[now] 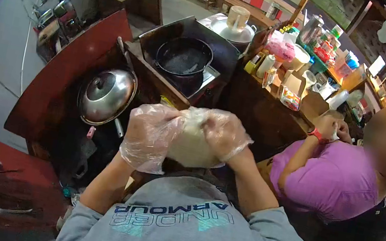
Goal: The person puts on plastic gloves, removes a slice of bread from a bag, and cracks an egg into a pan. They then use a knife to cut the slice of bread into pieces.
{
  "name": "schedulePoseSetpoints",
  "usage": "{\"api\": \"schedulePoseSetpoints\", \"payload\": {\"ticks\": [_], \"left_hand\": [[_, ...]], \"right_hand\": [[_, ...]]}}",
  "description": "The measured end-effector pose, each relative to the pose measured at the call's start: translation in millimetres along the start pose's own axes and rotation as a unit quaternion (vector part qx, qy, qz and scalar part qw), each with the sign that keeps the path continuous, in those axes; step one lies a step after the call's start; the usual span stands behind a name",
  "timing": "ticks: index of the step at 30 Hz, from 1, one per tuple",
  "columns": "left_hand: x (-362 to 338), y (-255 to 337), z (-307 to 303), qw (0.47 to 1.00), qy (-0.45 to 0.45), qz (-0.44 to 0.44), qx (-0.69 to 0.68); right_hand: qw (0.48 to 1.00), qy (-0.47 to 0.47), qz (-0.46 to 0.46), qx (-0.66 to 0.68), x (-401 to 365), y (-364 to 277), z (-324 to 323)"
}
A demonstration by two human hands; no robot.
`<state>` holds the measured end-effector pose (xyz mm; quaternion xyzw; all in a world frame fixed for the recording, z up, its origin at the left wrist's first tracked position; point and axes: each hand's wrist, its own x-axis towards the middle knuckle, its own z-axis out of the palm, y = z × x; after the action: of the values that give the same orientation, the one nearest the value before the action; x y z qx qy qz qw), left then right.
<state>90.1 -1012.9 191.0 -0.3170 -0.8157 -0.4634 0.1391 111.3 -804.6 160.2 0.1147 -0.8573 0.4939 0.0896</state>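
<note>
Both of my hands wear thin clear plastic gloves and are raised together in front of my chest. My left hand (150,131) is closed on the left upper edge of a whitish plastic bag (192,146). At the bag's other upper corner, my right hand (226,134) has its fingers curled in tight. Between the two hands the bag hangs down, bulging and pale, and its top looks bunched and translucent. What fills it I cannot tell.
Ahead is a black wok (184,56) on a stove. A lidded pan (107,95) stands at left. Condiments and boxes (291,89) crowd the right counter. A person in a purple shirt (333,176) works close on my right. Behind the stove sits a large pot (234,31).
</note>
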Motion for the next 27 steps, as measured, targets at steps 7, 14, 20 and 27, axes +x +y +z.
{"api": "schedulePoseSetpoints", "payload": {"ticks": [7,14,20,27], "left_hand": [[36,-51,55,0.949,0.089,-0.179,-0.245],[59,-118,138,0.980,0.092,-0.161,-0.070],[67,-161,179,0.974,0.089,-0.022,0.206],[63,-198,201,0.967,0.041,-0.068,0.243]], "right_hand": [[0.939,0.249,-0.175,-0.160,78,135,-114],[0.862,0.481,-0.003,-0.162,120,148,-272],[0.734,0.628,0.036,-0.257,131,193,-397],[0.733,0.482,0.280,-0.390,126,218,-522]]}}
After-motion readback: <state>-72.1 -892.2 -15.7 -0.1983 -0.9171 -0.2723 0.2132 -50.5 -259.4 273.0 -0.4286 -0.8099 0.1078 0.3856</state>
